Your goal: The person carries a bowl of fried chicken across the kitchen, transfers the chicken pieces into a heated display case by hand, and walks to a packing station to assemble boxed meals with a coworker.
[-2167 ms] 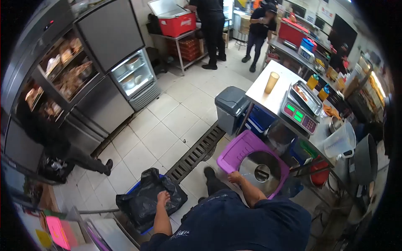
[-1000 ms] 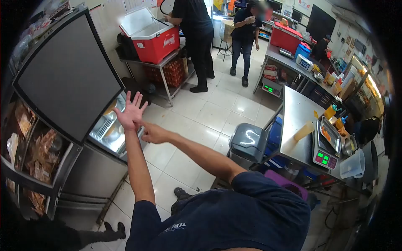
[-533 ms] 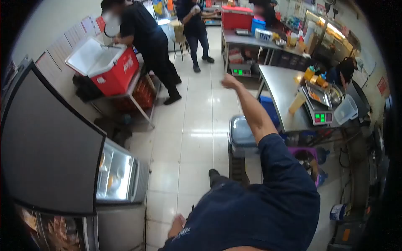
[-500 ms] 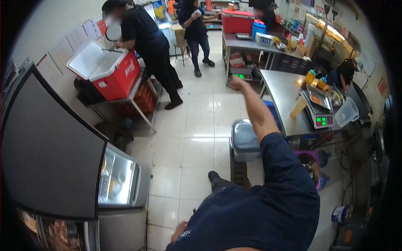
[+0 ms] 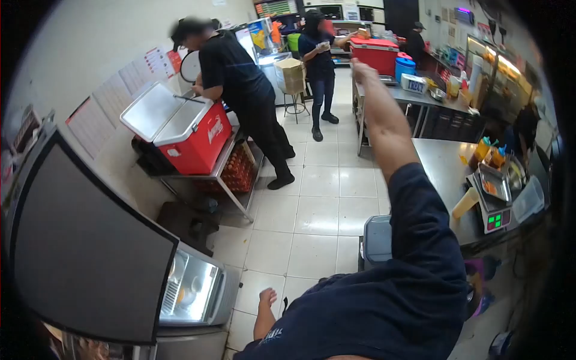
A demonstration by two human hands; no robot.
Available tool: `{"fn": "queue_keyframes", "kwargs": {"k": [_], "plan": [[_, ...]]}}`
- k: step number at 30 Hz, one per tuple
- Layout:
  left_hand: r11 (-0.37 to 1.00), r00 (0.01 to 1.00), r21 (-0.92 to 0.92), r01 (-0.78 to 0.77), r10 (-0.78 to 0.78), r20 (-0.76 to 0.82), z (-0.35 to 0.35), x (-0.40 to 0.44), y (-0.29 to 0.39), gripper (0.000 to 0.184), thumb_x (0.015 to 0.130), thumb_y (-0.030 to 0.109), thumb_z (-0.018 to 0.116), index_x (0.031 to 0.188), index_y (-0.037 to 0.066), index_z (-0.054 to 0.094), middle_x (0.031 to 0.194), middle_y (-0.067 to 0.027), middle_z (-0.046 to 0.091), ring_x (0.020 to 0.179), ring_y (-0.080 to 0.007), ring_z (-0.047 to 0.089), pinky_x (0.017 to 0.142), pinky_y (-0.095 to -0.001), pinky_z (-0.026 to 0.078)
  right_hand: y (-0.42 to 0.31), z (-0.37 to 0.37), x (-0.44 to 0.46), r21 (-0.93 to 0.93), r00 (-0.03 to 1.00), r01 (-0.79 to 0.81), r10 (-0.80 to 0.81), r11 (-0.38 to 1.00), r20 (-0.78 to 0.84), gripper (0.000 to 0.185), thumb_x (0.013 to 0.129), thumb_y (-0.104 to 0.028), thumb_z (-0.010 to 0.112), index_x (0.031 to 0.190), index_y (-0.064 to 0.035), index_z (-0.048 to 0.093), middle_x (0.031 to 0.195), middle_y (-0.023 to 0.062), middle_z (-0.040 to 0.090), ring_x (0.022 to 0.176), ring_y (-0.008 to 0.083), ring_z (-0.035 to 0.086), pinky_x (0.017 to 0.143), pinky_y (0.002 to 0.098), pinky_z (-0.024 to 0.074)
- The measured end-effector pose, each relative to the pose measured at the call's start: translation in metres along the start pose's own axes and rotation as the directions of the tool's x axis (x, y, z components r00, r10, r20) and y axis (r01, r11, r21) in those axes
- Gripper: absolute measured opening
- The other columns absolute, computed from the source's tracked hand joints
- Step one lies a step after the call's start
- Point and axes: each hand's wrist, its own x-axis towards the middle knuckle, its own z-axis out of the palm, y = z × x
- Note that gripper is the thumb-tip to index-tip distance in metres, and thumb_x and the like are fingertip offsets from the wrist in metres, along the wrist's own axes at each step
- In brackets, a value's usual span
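Observation:
My right arm is stretched forward and up, and my right hand (image 5: 363,71) shows in front of the far steel counter (image 5: 414,95), near a closed red cooler (image 5: 375,58). Its finger pose is too blurred to make out. Low in the view, my left hand (image 5: 267,296) hangs beside my body over the floor tiles, its fingers loosely curled, touching nothing. Under my right arm stands a grey lidded bin (image 5: 377,240). A lit glass-door fridge (image 5: 191,288) is to the left of my left hand.
At the left, a person in black (image 5: 240,78) leans over an open red cooler (image 5: 201,135) on a steel table. Another person (image 5: 319,66) stands by the far counter. A scale (image 5: 495,221) and squeeze bottles (image 5: 480,151) are on the right table (image 5: 441,157). A grey door panel (image 5: 90,252) fills the lower left.
The view has tilted up, so the coolers and far counter sit lower and further right. My right hand has risen, and my left hand shows more fully. The far person now reaches towards the closed cooler.

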Motion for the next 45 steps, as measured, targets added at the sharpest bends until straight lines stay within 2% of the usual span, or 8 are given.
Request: {"fn": "queue_keyframes", "kwargs": {"k": [7,17,22,24,37,38,42,45], "plan": [[0.916,0.933,0.218,-0.336,0.292,0.209,0.093,-0.027,0.104,0.029,0.08,0.027,0.051,0.101,0.007,0.053,0.093,-0.0076,0.059,0.08,-0.0182,0.058,0.067,-0.0337,0.047,-0.082,0.052,-0.021,-0.054,0.915,0.029,-0.005,0.998,0.405,0.058,0.083,-0.054,0.033,0.105,-0.0055,0.055,0.107,0.0104,0.057,0.096,0.026,0.055,0.09,0.0443,0.0365],[0.99,1.0,0.141,0.026,-0.028,0.007,-0.115,-0.109,-0.124,0.025,0.082,0.022,0.047,0.101,0.007,0.052,0.088,-0.0064,0.057,0.078,-0.0187,0.057,0.065,-0.0362,0.046,-0.129,0.071,-0.17,0.139,0.812,-0.301,0.177,0.943,0.557,0.034,0.084,-0.034,0.047,0.097,-0.0047,0.06,0.093,0.0121,0.06,0.086,0.0254,0.058,0.083,0.0497,0.0393],[0.443,0.682,0.518,-0.731,0.458,0.57,-0.176,-0.207,-0.207,0.034,0.083,0.024,0.047,0.11,0.004,0.049,0.099,-0.0109,0.054,0.087,-0.0211,0.056,0.073,-0.0376,0.048,-0.148,-0.027,-0.268,-0.017,0.818,-0.096,0.088,0.995,0.569,0.047,0.082,-0.013,0.039,0.125,0.0011,0.023,0.091,0.0122,0.061,0.083,0.0224,0.06,0.074,0.0404,0.0458],[0.968,0.97,0.137,0.211,-0.224,0.09,-0.137,-0.198,-0.194,0.031,0.082,0.022,0.047,0.108,0.005,0.048,0.095,-0.0092,0.055,0.083,-0.0202,0.056,0.068,-0.0358,0.047,-0.17,-0.105,-0.317,-0.133,0.873,-0.047,0.105,0.99,0.477,0.06,0.08,-0.01,0.038,0.132,0.0021,0.011,0.093,0.0144,0.061,0.085,0.0204,0.061,0.071,0.0382,0.0476],[0.985,0.98,0.008,0.174,-0.174,0.101,-0.157,-0.22,-0.248,0.04,0.085,0.024,0.043,0.119,0.003,0.04,0.116,-0.0145,0.048,0.097,-0.0261,0.052,0.078,-0.0399,0.046,-0.135,-0.091,-0.3,0.005,0.796,-0.258,0.21,0.966,0.568,0.052,0.087,-0.024,0.028,0.135,-0.0106,0.012,0.127,0.0167,0.039,0.115,0.0275,0.042,0.098,0.0406,0.0306],[0.985,0.981,-0.006,0.172,-0.17,0.088,-0.16,-0.221,-0.252,0.041,0.086,0.024,0.042,0.121,0.003,0.038,0.117,-0.0149,0.047,0.098,-0.0263,0.052,0.078,-0.04,0.046,-0.169,-0.18,-0.36,-0.001,0.801,-0.13,0.106,0.992,0.589,0.053,0.083,-0.012,0.031,0.131,0.0055,0.016,0.128,0.016,0.038,0.098,0.028,0.054,0.08,0.0419,0.0442],[0.987,0.984,-0.029,0.159,-0.156,0.09,-0.162,-0.23,-0.256,0.044,0.085,0.024,0.043,0.123,0.001,0.035,0.117,-0.0158,0.046,0.1,-0.0268,0.05,0.079,-0.0406,0.045,-0.15,-0.151,-0.337,-0.074,0.812,0.129,-0.063,0.989,0.58,0.066,0.077,-0.003,0.035,0.134,-0.0002,0.001,0.125,0.0152,0.043,0.086,0.027,0.059,0.061,0.0362,0.0481],[0.987,0.986,-0.072,0.146,-0.139,0.094,-0.163,-0.233,-0.259,0.043,0.085,0.023,0.043,0.122,0.001,0.036,0.115,-0.015,0.048,0.097,-0.0266,0.052,0.078,-0.0402,0.045,-0.157,-0.168,-0.359,-0.008,0.83,-0.131,0.114,0.991,0.546,0.067,0.077,-0.005,0.037,0.134,-0.0006,0.003,0.113,0.0166,0.053,0.074,0.0254,0.061,0.055,0.0355,0.047]]}}
